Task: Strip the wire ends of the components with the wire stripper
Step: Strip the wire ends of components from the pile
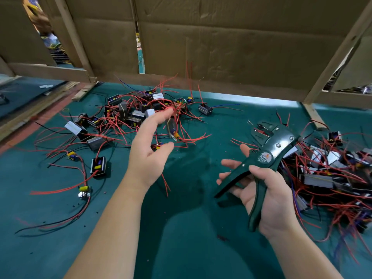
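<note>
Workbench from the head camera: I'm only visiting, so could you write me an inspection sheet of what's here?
Surface: green mat covering the bench.
Job's things: wire stripper in the right hand; components heaped in a centre pile and a right pile.
Clutter: dark specks and a red scrap on the mat.
Hands: left hand open, a blurred component at its fingertips, contact unclear; right hand grips the stripper's handles.
Cables: red and black leads sprawl from the components.
Surroundings: cardboard panels on a wooden frame.
</note>
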Tool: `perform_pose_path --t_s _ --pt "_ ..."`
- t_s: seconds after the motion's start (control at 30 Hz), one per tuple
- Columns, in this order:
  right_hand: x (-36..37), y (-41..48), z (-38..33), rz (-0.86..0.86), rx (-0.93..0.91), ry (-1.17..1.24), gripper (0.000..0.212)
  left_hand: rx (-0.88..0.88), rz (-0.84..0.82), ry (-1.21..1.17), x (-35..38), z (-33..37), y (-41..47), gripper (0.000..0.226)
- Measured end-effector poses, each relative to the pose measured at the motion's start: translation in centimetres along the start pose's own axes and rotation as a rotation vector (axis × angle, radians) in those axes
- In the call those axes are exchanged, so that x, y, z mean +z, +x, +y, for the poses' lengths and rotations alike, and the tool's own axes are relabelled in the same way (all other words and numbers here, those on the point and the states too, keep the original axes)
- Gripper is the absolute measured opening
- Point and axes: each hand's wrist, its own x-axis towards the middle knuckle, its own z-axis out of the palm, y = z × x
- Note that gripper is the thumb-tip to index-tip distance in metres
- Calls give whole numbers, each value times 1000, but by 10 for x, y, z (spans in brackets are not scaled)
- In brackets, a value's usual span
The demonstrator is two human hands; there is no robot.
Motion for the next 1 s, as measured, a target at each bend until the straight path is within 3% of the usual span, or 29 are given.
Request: perform_pose_path --t_s 0.1,0.23,0.37,0.53,0.63,0.7,0.77,0.9,1.0 --pt "0 1 -1 -20 71 70 54 -169 -11 -382 4 3 2 41" --pt "0 1 -3 -36 132 130 56 -419 227 -583 5 2 8 11" --pt "0 1 -5 -54 145 141 54 -425 314 -287 3 -3 8 24" --pt "1 0 -4 -65 140 147 55 -78 281 514 -7 -11 1 19" --pt "1 0 -4 -58 136 149 54 -148 326 725 -7 -13 0 19" --pt "1 0 -3 -51 125 147 53 -310 363 815 -8 -15 -1 30" --pt "1 1 -3 -45 115 144 53 -337 413 832 -11 -13 0 38" --pt "0 2 -3 -28 116 148 52 47 399 795 2 2 -2 25" --pt "-1 3 -3 -4 123 145 51 66 156 809 15 4 -7 15"
